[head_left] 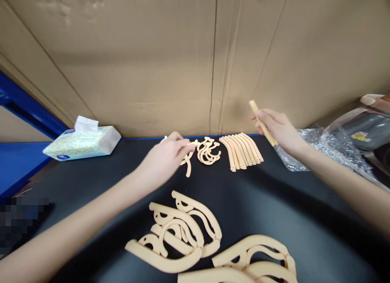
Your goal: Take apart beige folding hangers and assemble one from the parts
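Note:
My right hand (274, 126) is raised above the table at the right, its fingers closed around a beige plastic hanger arm (265, 130) that tilts up to the left. At the back of the table, my left hand (166, 159) pinches a small beige hanger piece (192, 144), mostly hidden by the fingers. More curved pieces (188, 169) lie under and beside that hand. Just to its right is a small heap of beige hooks (209, 153). A row of several hanger arms (242, 151) lies side by side beyond the hooks.
Several folded beige hangers (183, 230) overlap near the front, with more folded hangers (258, 254) at the bottom edge. A tissue pack (82, 141) stands at the left. Clear plastic wrap (326, 149) and a dark bag (359, 130) lie at the right. Cardboard (152, 72) walls the back.

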Demonstrator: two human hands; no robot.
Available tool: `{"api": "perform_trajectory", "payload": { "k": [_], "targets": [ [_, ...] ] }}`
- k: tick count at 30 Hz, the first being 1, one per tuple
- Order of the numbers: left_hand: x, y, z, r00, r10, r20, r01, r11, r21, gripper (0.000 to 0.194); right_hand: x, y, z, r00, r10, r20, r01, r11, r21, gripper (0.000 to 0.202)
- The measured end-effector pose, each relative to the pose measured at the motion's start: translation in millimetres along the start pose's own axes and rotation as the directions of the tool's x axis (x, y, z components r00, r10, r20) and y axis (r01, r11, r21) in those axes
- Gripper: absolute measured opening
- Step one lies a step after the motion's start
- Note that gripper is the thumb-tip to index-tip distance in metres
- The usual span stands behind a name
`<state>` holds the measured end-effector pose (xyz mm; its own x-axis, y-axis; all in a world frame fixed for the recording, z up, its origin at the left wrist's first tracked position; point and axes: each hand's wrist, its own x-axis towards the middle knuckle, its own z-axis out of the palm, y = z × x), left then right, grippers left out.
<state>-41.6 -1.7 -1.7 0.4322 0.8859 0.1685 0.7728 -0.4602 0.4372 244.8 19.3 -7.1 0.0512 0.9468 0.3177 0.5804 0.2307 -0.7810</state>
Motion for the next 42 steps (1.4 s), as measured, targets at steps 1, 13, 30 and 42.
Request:
{"api": "perform_trajectory", "payload": {
  "k": [1,13,30,42],
  "targets": [
    [2,-11,-4.5,0.999,-0.043,0.014,0.042,0.999,0.022,0.036,1,6,-6,0.997,-0.06,-0.05,0.057,0.996,-0.063,0.029],
    [-5,-14,9.4,0.988,0.144,0.049,-0.152,0.956,0.251,0.026,-49,39,5,0.743,-0.514,0.429,0.666,0.496,-0.558,0.028],
    [-22,30,-23.1,0.753,0.141,0.643,-0.167,0.986,-0.021,0.053,-58,37,6,0.65,-0.481,0.588,0.759,0.436,-0.483,0.044],
    [-10,20,-15.3,0.676,0.007,0.737,-0.032,0.999,0.02,0.028,-44,38,31,0.708,-0.5,0.499,0.705,0.47,-0.531,0.033]
  ]
}}
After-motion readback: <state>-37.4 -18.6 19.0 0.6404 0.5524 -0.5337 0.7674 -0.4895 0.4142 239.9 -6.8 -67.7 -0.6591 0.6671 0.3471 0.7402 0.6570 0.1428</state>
